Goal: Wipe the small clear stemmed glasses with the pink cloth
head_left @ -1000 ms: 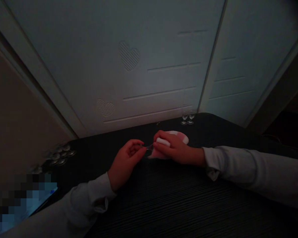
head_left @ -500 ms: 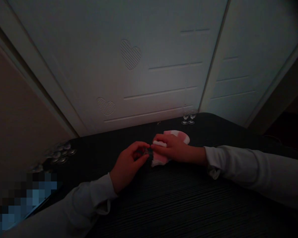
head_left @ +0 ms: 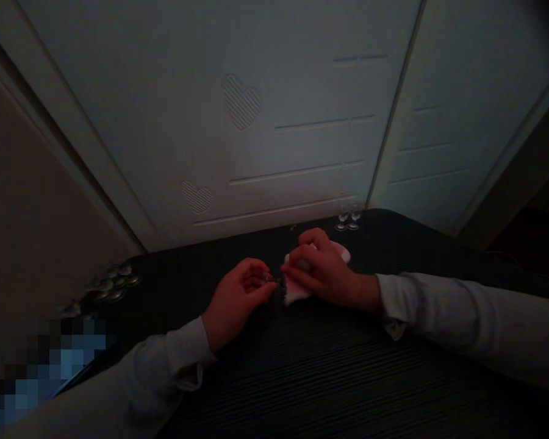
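Observation:
My left hand (head_left: 236, 303) is closed, thumb and fingers pinching a small clear glass (head_left: 267, 278) that is mostly hidden and dim. Just to its right, my right hand (head_left: 326, 269) has its fingers curled round a pink and white cloth (head_left: 296, 292). One end of the cloth hangs below the fingers near the glass, and another part shows behind the hand. The fingertips of both hands are close together over the dark table (head_left: 274, 372). Whether the cloth touches the glass, I cannot tell.
Two small stemmed glasses (head_left: 348, 218) stand at the back of the table, near the white panel (head_left: 165, 110) with hearts. Several more glasses (head_left: 112, 283) are grouped at the left. A blurred-out bright blue device (head_left: 68, 366) lies at the lower left.
My right hand has lifted a little and its fingers have curled more, bunching the cloth. My left fingers have closed in slightly around the small glass.

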### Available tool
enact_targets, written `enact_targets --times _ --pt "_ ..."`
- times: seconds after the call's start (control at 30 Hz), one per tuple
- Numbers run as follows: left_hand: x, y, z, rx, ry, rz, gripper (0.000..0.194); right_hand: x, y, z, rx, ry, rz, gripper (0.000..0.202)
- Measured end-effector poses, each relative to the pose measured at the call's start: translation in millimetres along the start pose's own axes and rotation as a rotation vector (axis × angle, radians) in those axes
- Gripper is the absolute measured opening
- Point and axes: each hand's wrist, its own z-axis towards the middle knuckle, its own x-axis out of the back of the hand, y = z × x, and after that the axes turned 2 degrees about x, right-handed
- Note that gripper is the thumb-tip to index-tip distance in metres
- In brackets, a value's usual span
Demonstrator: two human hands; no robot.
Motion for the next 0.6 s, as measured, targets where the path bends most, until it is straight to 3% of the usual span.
enact_targets --times 0.2,0.43,0.6 --pt "-1.2 1.0 -0.3 0.007 0.025 -0.005 0.022 3.8 1.8 3.4 0.19 -0.228 -0.031 0.025" --pt "-0.2 -0.7 2.1 0.026 0.112 -0.099 0.029 2.2 -0.4 3.4 0.158 -0.368 -0.041 0.035" --pt "-0.1 0.0 1.8 0.05 0.105 -0.101 0.03 -0.2 -1.5 4.2 0.079 -0.485 -0.085 0.037"
